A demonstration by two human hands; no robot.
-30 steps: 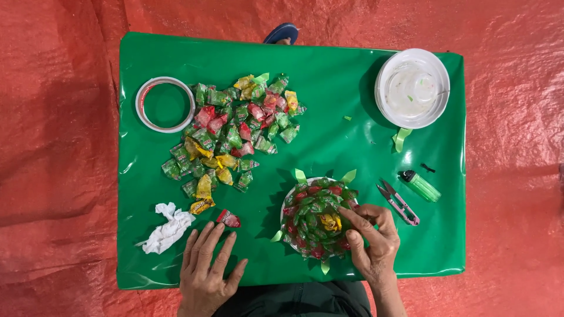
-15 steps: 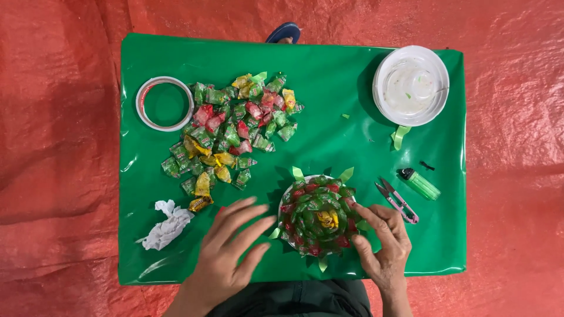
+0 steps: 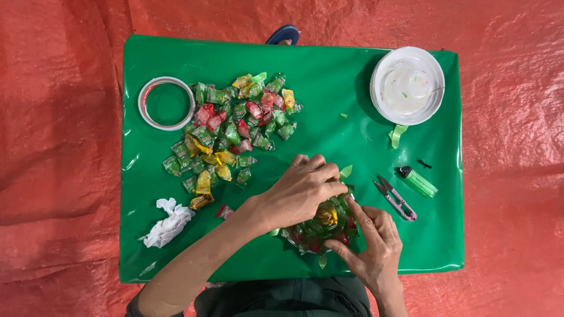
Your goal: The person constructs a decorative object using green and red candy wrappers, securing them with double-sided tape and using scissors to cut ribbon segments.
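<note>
- A green plastic-covered table top lies on a red-orange plastic sheet, seen from above.
- Near the table's front edge sits a round bundle of wrapped green, red and yellow candies, with small green leaf-shaped tabs poking out around it.
- The left hand lies across the top of the candy bundle, palm down, fingers curved over its upper rim and touching it.
- The right hand cups the bundle's right and front side, the forefinger stretched along its edge, the thumb under its lower rim; both hands hold it between them.
- Left of the bundle and further back lies a loose heap of wrapped candies, green, red and yellow.
- A roll of clear tape lies left of the heap.
- A crumpled white tissue lies well left of the bundle.
- Small thread snips lie just right of the bundle, with a green lighter beyond them.
- A round white plastic lid sits at the table's far right corner.
</note>
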